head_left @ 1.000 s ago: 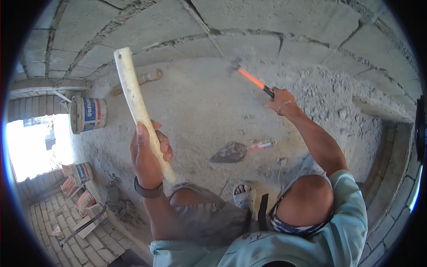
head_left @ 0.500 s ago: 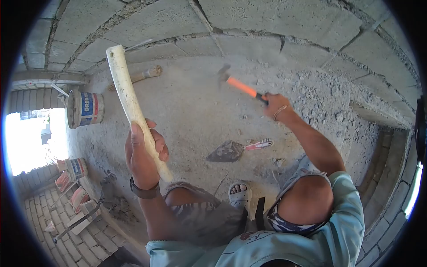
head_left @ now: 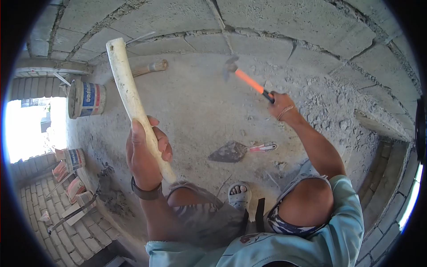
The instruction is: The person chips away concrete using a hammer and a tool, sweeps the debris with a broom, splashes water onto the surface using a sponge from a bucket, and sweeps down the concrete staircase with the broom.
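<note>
Midway through activity at a block wall (head_left: pixel 284 18), in the head view, a crouching person grips a hammer (head_left: pixel 249 81) at 2 o'clock, the right hand's (head_left: pixel 281 106) fingers closed around its black handle. The blurred hammer head (head_left: pixel 231 66) is near 12 o'clock, by the wall's foot; contact cannot be told. At 8 o'clock, the left hand's (head_left: pixel 144 153) fingers wrap a pale, curved pole (head_left: pixel 126 84) raised toward 10 o'clock. Progress appears partial: loose rubble (head_left: pixel 331 104) lies ungathered from 2 to 3 o'clock, while a trowel (head_left: pixel 227 152) near 5 o'clock and a bundled brush (head_left: pixel 156 66) at 11 o'clock lie on the floor (head_left: pixel 191 98), out of hand. A bucket (head_left: pixel 93 99) sits between 9 and 10 o'clock. How much is finished cannot be told.
</note>
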`<state>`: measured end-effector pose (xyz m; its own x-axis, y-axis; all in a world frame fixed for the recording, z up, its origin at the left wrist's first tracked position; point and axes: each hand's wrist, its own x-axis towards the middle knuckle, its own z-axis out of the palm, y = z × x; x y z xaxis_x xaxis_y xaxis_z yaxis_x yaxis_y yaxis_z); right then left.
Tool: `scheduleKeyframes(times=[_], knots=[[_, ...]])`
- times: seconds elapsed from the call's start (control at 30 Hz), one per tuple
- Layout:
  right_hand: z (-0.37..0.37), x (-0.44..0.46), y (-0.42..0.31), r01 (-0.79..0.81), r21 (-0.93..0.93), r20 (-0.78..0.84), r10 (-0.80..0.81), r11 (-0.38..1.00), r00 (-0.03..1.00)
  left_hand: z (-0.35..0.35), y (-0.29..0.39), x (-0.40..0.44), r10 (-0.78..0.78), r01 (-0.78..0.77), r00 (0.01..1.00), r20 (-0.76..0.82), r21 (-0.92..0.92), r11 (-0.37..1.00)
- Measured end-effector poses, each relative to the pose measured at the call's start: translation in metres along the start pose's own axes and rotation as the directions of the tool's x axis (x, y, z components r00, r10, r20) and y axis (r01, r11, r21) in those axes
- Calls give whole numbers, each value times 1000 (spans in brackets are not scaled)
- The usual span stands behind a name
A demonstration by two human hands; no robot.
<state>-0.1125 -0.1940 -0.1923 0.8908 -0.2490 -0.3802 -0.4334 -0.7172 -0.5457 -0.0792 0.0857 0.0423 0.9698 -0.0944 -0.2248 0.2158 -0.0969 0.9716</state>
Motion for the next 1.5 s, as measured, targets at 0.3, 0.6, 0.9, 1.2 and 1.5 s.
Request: scheduleKeyframes(times=[0.3, 0.6, 0.9, 1.2, 1.5], knots=[[-3, 43, 41, -140, -297, 110, 180, 944, 978, 20, 5, -2, 27, -27, 999, 23, 13, 1000], [-1, -14, -26, 547, -334, 275, -476, 767, 835, 19, 7, 2, 3, -3, 1000, 8, -62, 998], [3, -7, -8, 68, -134, 73, -58, 989, 996, -7, 7, -13, 1, -8, 999, -46, -154, 988], [-2, 29, -12, 519, -320, 84, -522, 793, 849, 6, 12, -6, 43, -57, 995, -93, -148, 987], [5, -6, -29, 325, -207, -1, -333, 923, 943, 5, 9, -8, 5, -22, 997, -79, -210, 977]])
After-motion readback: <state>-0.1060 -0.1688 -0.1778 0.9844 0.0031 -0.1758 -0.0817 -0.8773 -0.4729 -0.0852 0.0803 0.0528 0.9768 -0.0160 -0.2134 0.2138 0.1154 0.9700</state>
